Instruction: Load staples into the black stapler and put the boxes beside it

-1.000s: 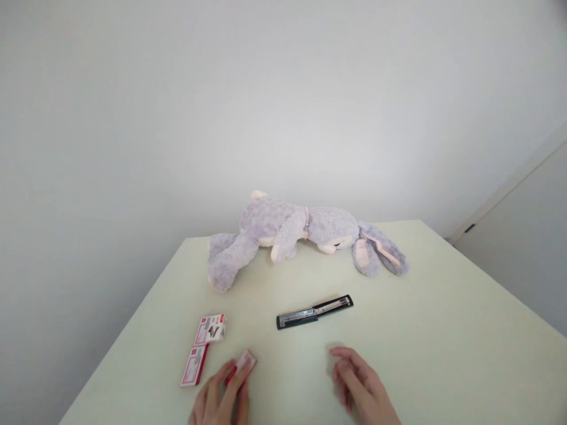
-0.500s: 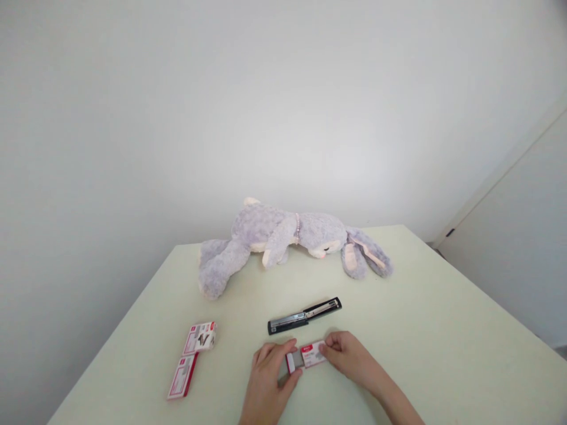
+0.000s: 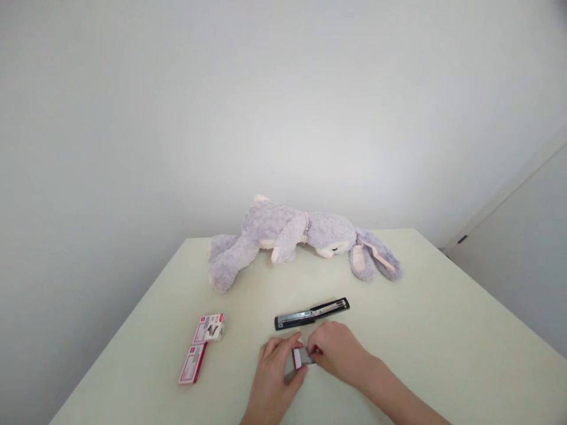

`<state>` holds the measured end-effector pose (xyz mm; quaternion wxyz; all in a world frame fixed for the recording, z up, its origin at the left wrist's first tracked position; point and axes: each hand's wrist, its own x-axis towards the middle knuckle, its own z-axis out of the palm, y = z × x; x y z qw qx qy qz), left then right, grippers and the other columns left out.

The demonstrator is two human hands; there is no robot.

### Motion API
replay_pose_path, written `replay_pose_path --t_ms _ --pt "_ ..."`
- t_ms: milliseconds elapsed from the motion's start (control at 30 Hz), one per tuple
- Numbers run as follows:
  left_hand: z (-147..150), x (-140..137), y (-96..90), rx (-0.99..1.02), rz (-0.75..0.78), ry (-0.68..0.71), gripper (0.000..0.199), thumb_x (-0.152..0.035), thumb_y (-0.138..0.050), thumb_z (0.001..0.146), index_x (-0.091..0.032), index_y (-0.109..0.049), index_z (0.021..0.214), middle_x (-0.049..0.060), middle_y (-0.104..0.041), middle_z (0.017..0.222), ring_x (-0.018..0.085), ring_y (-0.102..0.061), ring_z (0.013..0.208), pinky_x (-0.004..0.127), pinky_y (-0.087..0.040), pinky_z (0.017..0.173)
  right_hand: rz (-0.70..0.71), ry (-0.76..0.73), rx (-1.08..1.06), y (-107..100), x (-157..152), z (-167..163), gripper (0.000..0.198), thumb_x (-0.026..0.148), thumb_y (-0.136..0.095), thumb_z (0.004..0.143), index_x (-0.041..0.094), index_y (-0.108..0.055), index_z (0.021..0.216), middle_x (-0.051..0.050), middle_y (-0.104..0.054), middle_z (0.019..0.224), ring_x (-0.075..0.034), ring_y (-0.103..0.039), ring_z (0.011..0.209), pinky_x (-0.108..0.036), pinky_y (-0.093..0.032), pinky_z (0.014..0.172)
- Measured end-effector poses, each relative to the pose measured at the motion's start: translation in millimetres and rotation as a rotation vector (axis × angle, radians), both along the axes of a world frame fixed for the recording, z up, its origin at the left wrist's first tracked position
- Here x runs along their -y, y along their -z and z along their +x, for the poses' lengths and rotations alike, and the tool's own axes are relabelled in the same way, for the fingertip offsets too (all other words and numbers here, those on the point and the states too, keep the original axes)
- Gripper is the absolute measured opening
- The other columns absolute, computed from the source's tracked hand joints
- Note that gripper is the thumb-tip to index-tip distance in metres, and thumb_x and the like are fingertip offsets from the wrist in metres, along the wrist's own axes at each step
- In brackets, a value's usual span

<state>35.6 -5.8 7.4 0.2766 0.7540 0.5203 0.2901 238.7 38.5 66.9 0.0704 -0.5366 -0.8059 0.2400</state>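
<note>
Down front, the staple box [image 3: 303, 357] sits pinched between both hands. Left hand [image 3: 273, 378] fingers grip its left end, right hand [image 3: 337, 354] fingertips clamp the right.

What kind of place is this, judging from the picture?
Probably a plain room at home or in an office. A pale table stands against a bare white wall, bearing a plush rabbit, a stapler and small staple boxes.

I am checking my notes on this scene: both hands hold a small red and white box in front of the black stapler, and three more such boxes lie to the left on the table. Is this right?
Not quite. The head view shows only two boxes lying to the left, not three. The rest stands: the left hand and right hand hold a small red and white box in front of the black stapler on the table.
</note>
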Motion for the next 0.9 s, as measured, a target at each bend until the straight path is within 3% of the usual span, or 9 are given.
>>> replay_pose_path --t_ms 133,267,433,533,600,700,900 --pt "-0.5 0.4 1.0 0.006 -0.009 -0.010 0.063 -0.019 -0.071 0.082 -0.031 -0.056 0.142 0.006 -0.070 0.121 0.025 -0.061 0.112 0.043 -0.049 0.100 0.024 -0.141 0.051 0.3 -8.5 -11.7 0.017 0.012 -0.064 0.073 0.023 -0.076 0.070 -0.007 -0.076 0.072 -0.024 -0.068 0.073 -0.031 -0.042 0.070" --pt "-0.9 0.0 1.9 0.015 -0.027 -0.025 0.064 -0.018 -0.071 0.082 -0.032 -0.056 0.142 0.007 -0.069 0.121 0.026 -0.060 0.112 0.044 -0.049 0.100 0.032 -0.205 0.011 -5.4 -6.8 0.8 0.013 0.015 -0.064 0.075 0.024 -0.074 0.075 -0.003 -0.074 0.074 -0.020 -0.065 0.070 -0.028 -0.040 0.068" --pt "-0.8 -0.8 0.5 0.019 -0.047 -0.002 0.063 -0.021 -0.071 0.084 -0.034 -0.055 0.143 0.005 -0.071 0.120 0.027 -0.060 0.113 0.047 -0.047 0.102 -0.034 -0.070 -0.259 -2.2 7.2 40.9 0.015 0.018 -0.059 0.083 0.025 -0.072 0.088 0.002 -0.069 0.081 -0.015 -0.061 0.070 -0.023 -0.041 0.065" --pt "-2.9 -0.8 -0.4 0.009 -0.026 0.001 0.063 -0.024 -0.072 0.084 -0.034 -0.054 0.144 0.005 -0.068 0.127 0.027 -0.057 0.120 0.047 -0.046 0.106 -0.040 0.072 -0.285 6.7 18.5 62.8 0.018 0.023 -0.055 0.089 0.025 -0.072 0.095 0.001 -0.067 0.082 -0.016 -0.061 0.071 -0.025 -0.043 0.067" --pt "-4.5 -1.5 -1.1 -0.005 0.004 -0.035 0.052 -0.029 -0.069 0.089 -0.034 -0.058 0.140 0.006 -0.067 0.127 0.026 -0.057 0.121 0.046 -0.047 0.106 -0.038 0.147 -0.286 10.2 25.0 71.4 0.023 0.028 -0.059 0.089 0.026 -0.071 0.108 0.001 -0.066 0.083 -0.017 -0.061 0.073 -0.026 -0.044 0.069" --pt "-1.8 -3.0 -2.2 -0.043 0.006 -0.106 0.030 -0.035 -0.056 0.098 -0.032 -0.068 0.126 0.005 -0.072 0.111 0.024 -0.063 0.106 0.043 -0.050 0.095 -0.067 0.123 -0.315 8.6 30.4 72.7 0.034 0.030 -0.068 0.084 0.029 -0.071 0.118 0.001 -0.067 0.091 -0.018 -0.063 0.079 -0.026 -0.045 0.074" --pt "20.1 1.8 1.5 -0.040 -0.063 -0.118 0.026 -0.035 -0.053 0.100 -0.029 -0.070 0.118 0.004 -0.074 0.099 0.023 -0.066 0.092 0.041 -0.050 0.088 -0.120 0.027 -0.269 4.3 24.9 54.4 0.020 0.031 -0.071 0.083 0.030 -0.076 0.103 0.003 -0.065 0.089 -0.016 -0.061 0.078 -0.024 -0.042 0.072"
